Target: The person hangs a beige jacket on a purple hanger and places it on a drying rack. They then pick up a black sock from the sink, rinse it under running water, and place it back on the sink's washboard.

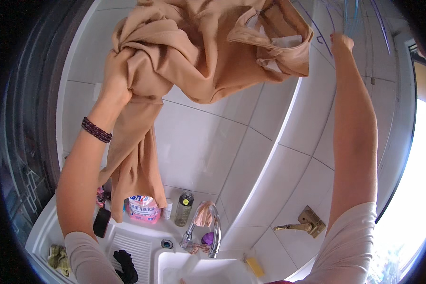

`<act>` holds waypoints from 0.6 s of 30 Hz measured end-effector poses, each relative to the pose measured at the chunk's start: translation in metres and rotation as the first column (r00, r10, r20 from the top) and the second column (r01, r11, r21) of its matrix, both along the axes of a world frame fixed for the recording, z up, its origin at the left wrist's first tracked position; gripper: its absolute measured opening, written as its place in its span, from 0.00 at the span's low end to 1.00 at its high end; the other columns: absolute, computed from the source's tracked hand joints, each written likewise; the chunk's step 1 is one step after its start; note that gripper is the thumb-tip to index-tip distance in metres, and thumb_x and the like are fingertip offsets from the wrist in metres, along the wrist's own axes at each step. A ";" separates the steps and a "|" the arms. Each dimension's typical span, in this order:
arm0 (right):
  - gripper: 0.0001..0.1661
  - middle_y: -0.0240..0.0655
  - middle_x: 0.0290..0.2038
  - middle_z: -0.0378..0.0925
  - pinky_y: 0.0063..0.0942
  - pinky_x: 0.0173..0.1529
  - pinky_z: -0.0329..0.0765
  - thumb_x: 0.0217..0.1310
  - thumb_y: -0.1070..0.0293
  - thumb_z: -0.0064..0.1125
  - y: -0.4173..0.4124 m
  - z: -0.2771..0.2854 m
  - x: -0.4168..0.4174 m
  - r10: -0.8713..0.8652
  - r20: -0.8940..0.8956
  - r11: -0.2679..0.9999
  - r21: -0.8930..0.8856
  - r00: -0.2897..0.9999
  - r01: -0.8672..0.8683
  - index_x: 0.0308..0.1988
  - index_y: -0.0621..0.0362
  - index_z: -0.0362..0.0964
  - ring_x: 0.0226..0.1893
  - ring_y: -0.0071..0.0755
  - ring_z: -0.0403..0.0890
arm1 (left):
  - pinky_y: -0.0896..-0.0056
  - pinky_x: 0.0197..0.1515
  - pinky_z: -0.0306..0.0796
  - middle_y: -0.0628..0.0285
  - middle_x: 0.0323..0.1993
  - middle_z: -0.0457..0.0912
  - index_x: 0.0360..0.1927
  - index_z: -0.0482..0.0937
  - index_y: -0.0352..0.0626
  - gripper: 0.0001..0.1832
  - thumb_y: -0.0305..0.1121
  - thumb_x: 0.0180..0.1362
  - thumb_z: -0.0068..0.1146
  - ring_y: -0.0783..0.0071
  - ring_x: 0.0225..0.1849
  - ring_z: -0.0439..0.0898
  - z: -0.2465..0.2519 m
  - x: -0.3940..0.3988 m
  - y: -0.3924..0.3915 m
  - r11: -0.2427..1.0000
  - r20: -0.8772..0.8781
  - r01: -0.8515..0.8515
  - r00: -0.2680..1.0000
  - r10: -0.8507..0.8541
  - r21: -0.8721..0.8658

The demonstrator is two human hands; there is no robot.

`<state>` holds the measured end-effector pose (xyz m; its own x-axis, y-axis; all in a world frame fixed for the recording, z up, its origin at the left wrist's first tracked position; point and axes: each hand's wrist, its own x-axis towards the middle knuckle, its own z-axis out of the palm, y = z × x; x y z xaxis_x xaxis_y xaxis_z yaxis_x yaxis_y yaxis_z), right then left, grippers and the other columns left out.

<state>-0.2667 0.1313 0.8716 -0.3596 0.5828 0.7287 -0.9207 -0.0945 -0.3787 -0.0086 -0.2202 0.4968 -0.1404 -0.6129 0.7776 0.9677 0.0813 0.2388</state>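
Observation:
My left hand (117, 76), below a dark beaded bracelet, grips a bunched tan cloth garment (206, 46) and holds it up at the top of the view. Part of the garment hangs down from that hand over the back of the sink counter. At its right end a waistband-like edge stands out, with whitish lining inside. My right hand (342, 42) is raised at the upper right, beside thin purple hangers (319, 32). Its fingers look curled but are blurred, and whether it grips a hanger does not show.
Below are a white sink (198, 264) with a chrome faucet (216, 230), a ribbed washboard (135, 241) bearing black cloth (126, 266), a pink detergent pouch (144, 211), a bottle (184, 209) and a yellow sponge (255, 267). A brass-coloured tap (298, 226) juts from the tiled wall.

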 end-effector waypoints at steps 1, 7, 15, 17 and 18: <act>0.10 0.38 0.30 0.75 0.23 0.27 0.69 0.51 0.75 0.60 -0.001 0.007 -0.001 -0.028 -0.017 1.000 0.012 0.999 0.028 0.34 0.67 0.69 0.26 0.29 0.74 | 0.74 0.38 0.74 0.61 0.39 0.77 0.43 0.74 0.35 0.13 0.33 0.57 0.48 0.76 0.37 0.76 0.001 -0.002 0.000 1.000 -0.014 0.008 1.000 -0.008 0.003; 0.08 0.39 0.27 0.76 0.21 0.25 0.70 0.51 0.78 0.59 -0.015 -0.007 0.030 0.131 -0.044 0.990 0.056 0.990 -0.128 0.33 0.67 0.68 0.24 0.28 0.75 | 0.72 0.41 0.74 0.60 0.41 0.77 0.44 0.73 0.36 0.15 0.34 0.57 0.48 0.74 0.40 0.77 0.010 -0.009 -0.009 0.999 -0.094 0.008 0.996 -0.004 0.034; 0.11 0.41 0.29 0.77 0.20 0.27 0.75 0.51 0.78 0.62 -0.030 0.029 0.026 0.369 -0.161 0.929 0.025 0.915 -0.370 0.34 0.68 0.68 0.28 0.29 0.78 | 0.74 0.39 0.73 0.61 0.38 0.77 0.41 0.75 0.36 0.13 0.34 0.58 0.48 0.76 0.38 0.77 0.001 -0.009 -0.034 0.999 -0.102 -0.014 0.995 0.011 -0.035; 0.12 0.41 0.29 0.77 0.20 0.27 0.74 0.51 0.77 0.63 -0.037 0.022 0.034 0.406 -0.139 0.913 0.083 0.903 -0.398 0.35 0.67 0.68 0.27 0.29 0.78 | 0.75 0.38 0.73 0.61 0.37 0.77 0.41 0.75 0.35 0.13 0.34 0.58 0.48 0.77 0.37 0.76 0.001 -0.008 -0.034 1.000 -0.100 -0.022 0.995 0.021 -0.005; 0.12 0.40 0.29 0.78 0.20 0.26 0.74 0.51 0.77 0.63 -0.041 -0.004 0.055 0.446 -0.101 0.892 0.133 0.890 -0.432 0.35 0.67 0.68 0.26 0.29 0.78 | 0.75 0.38 0.73 0.62 0.37 0.77 0.40 0.75 0.35 0.13 0.34 0.58 0.48 0.77 0.37 0.76 0.003 -0.008 -0.031 0.999 -0.092 -0.032 0.995 0.032 0.003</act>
